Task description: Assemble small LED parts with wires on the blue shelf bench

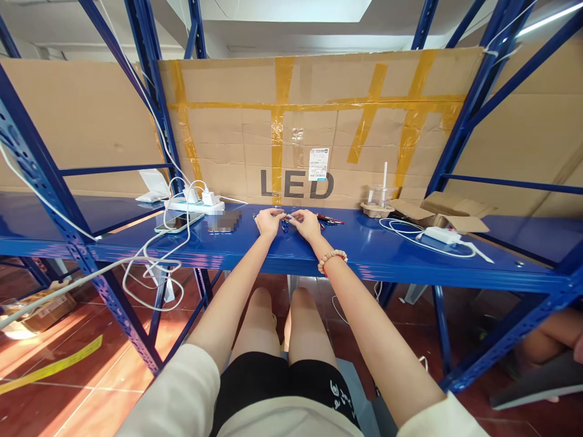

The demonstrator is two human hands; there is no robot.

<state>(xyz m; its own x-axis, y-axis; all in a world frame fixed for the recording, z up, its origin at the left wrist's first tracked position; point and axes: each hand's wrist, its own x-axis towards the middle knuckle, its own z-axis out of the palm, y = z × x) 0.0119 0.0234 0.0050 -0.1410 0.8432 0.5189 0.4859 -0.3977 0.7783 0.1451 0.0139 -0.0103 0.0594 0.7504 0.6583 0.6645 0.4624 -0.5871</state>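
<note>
My left hand [268, 222] and my right hand [306, 224] meet over the middle of the blue metal shelf [255, 258], fingertips nearly touching. Both have their fingers closed in a pinch. Whatever they hold is too small to make out. Just below the fingertips, small dark, shiny bits [285, 227] lie on the shelf. Beside my right hand lie slim red-and-black tools or pens [330, 220], partly hidden by that hand. A beaded bracelet [332, 260] circles my right wrist.
To the left are a phone [181, 223], a white power strip [195, 206] with plugs, and cables hanging over the edge. On the right stand a plastic cup [379, 195] with a straw, an opened carton [439, 211] and a white adapter [441, 235]. Taped cardboard [228, 139] forms the back.
</note>
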